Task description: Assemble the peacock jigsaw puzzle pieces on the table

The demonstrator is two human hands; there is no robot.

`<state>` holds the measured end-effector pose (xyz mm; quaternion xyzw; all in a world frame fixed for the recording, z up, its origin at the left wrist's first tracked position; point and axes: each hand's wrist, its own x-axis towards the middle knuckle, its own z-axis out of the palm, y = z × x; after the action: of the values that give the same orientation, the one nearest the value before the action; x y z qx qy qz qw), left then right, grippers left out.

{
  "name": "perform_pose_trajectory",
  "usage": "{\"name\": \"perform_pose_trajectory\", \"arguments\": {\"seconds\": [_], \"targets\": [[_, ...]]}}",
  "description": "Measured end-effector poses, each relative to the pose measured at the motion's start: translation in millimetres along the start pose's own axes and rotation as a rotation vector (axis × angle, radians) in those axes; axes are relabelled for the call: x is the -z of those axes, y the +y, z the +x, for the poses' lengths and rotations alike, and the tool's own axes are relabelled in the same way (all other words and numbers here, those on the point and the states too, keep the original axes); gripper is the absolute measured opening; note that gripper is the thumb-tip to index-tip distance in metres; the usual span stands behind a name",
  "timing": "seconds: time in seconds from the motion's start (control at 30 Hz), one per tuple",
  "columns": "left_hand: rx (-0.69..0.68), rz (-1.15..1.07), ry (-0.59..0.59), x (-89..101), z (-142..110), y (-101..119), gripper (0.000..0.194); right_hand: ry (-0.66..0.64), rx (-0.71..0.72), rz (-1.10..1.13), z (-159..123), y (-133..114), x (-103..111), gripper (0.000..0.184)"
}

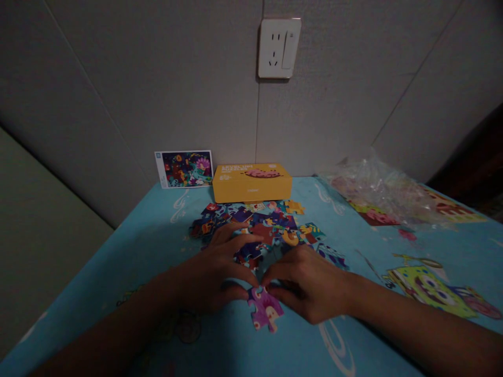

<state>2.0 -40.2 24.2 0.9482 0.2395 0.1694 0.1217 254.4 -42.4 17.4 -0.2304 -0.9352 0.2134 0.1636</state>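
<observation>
Here, the left hand [222,267] and the right hand [306,283] meet at a pink puzzle piece [265,310]

The pink puzzle piece is at the near side of the worktop [167,212], just in front of the two hands. Its knobbed lower end points towards the person; whether it is a single piece or several joined ones is hard to tell. The right hand pinches its upper edge between thumb and forefinger, with the other fingers curled under. The left hand brings its thumb and forefinger to the upper left corner, close beside the right fingertips; its remaining fingers are spread forward over the pile. Whether the left thumb and forefinger grip the piece or only touch it, one cannot tell.

Beyond the hands lies a loose pile of puzzle pieces [271,233], mostly dark blue, purple and red, some overlapping. A yellow-orange piece [294,208] sits at its far right, and a few blue-and-white striped pieces [331,255] lie at its right edge, near the right hand.

Behind the pile stands a yellow box [252,189] with a pink picture on top, and to its left a picture card [187,169] is propped upright near the wall [157,78]. To the right, a crumpled clear plastic bag [387,186] lies partly over colourful sheets [375,215]. The blue surface carries printed cartoon figures, among them a yellow sponge [430,289] at the right. A white socket [278,48] is set in the wall above.
</observation>
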Motion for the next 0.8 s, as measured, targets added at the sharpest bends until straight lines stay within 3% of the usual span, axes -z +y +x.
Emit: {"name": "perform_pose_trajectory", "arguments": {"seconds": [0.4,0.6,0.73,0.8], "targets": [[0.141,0.083,0.052,-10.1,0.6,-15.8,0.025,-0.064,-0.065,-0.103,0.3,-3.9,3.5,0.022],[0.117,0.101,0.177,-15.9,-2.6,-26.3,0.029,-0.063,-0.136,-0.126,0.1,-6.9,3.8,0.020],[0.049,0.040,0.169,-8.7,-1.9,-18.0,0.011,-0.057,-0.181,-0.126,-0.2,-8.3,2.9,0.015],[0.014,-0.007,0.113,-4.9,0.0,-10.1,0.028,-0.065,-0.169,-0.125,0.0,-7.5,1.7,0.013]]}}
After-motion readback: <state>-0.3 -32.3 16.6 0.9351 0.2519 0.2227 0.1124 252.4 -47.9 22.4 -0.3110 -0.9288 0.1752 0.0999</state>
